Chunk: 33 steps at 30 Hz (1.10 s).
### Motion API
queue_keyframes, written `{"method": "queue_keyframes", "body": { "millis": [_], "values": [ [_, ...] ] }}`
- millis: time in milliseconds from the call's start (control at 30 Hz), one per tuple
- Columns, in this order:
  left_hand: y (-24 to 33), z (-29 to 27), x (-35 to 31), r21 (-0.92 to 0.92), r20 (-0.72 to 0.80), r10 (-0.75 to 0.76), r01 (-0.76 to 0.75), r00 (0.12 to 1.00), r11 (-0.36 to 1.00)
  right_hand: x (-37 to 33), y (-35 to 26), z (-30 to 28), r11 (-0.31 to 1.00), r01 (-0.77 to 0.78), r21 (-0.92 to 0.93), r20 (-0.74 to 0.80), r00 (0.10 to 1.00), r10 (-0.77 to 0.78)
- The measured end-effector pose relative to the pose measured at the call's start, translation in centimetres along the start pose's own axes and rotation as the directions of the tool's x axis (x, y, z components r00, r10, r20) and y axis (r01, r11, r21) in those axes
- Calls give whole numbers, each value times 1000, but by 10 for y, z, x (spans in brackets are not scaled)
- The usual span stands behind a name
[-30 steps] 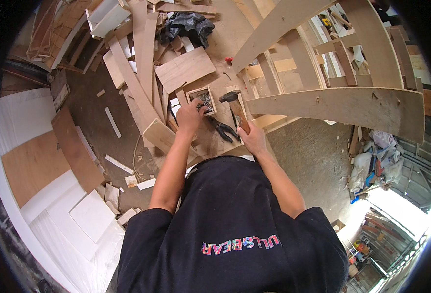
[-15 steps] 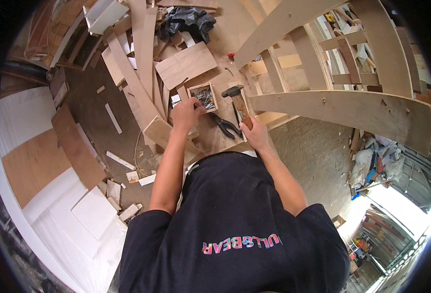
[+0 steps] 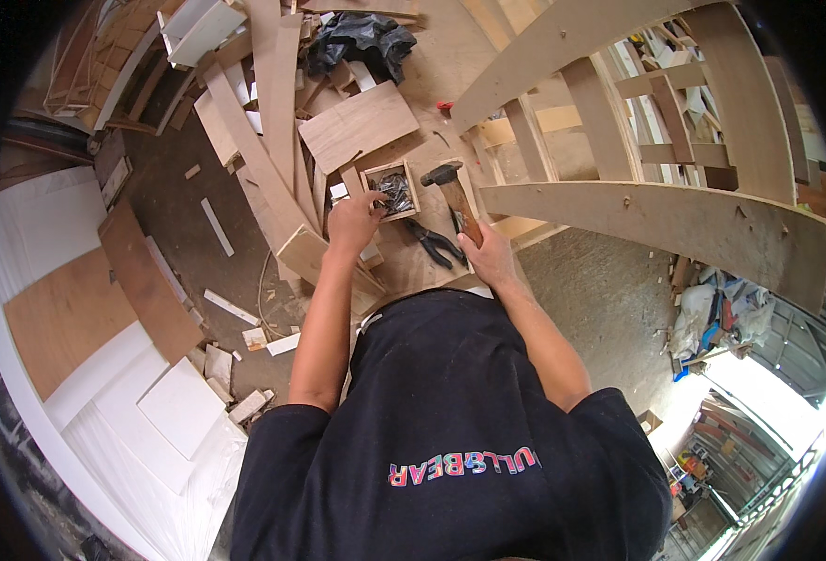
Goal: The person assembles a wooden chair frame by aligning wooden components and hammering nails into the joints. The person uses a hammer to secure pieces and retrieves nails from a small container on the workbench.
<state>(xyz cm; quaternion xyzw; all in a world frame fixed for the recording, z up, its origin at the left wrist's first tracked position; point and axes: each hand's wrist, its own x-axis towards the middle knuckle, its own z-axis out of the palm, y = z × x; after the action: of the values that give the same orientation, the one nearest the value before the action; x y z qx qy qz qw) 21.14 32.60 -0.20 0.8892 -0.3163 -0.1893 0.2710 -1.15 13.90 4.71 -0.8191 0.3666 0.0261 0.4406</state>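
Note:
My right hand [image 3: 491, 256] is closed round the wooden handle of a hammer [image 3: 465, 219], whose dark head [image 3: 442, 174] points away from me above the bench. My left hand [image 3: 353, 222] is at the near left edge of a small wooden box [image 3: 414, 194] of loose nails [image 3: 395, 192]. Its fingers are drawn together; what they pinch, if anything, is too small to make out. Between my hands, a pair of black-handled pliers [image 3: 435, 247] lies on the worktop [image 3: 404, 266], just below the box.
Long boards [image 3: 277, 140] and a flat plywood piece [image 3: 361, 127] lie beyond the box, near a black plastic bag [image 3: 362, 45]. A large curved plywood frame [image 3: 656, 201] stretches along the right. White panels [image 3: 146, 411] lie at left, and wood scraps [image 3: 245, 404] litter the floor.
My left hand has shifted slightly at the box's edge, its fingertips nearer the nails. The hammer head has tipped a little to the left in my right hand.

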Motion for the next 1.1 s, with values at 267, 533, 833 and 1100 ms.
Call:
{"method": "queue_keyframes", "body": {
  "millis": [267,533,833,1100],
  "values": [
    [1,13,2,4,-137,-80,81,987,997,10,-12,5,998,36,-44,58,998,-33],
    [2,6,-5,-74,-79,-52,46,996,996,14,-11,8,996,86,-32,47,995,-84],
    [13,10,9,8,-161,35,-34,986,999,17,-15,4,996,79,-33,66,995,-76],
    [0,12,20,-268,-133,-181,140,974,953,17,-6,5,996,70,-60,24,997,-69]
  ]
}}
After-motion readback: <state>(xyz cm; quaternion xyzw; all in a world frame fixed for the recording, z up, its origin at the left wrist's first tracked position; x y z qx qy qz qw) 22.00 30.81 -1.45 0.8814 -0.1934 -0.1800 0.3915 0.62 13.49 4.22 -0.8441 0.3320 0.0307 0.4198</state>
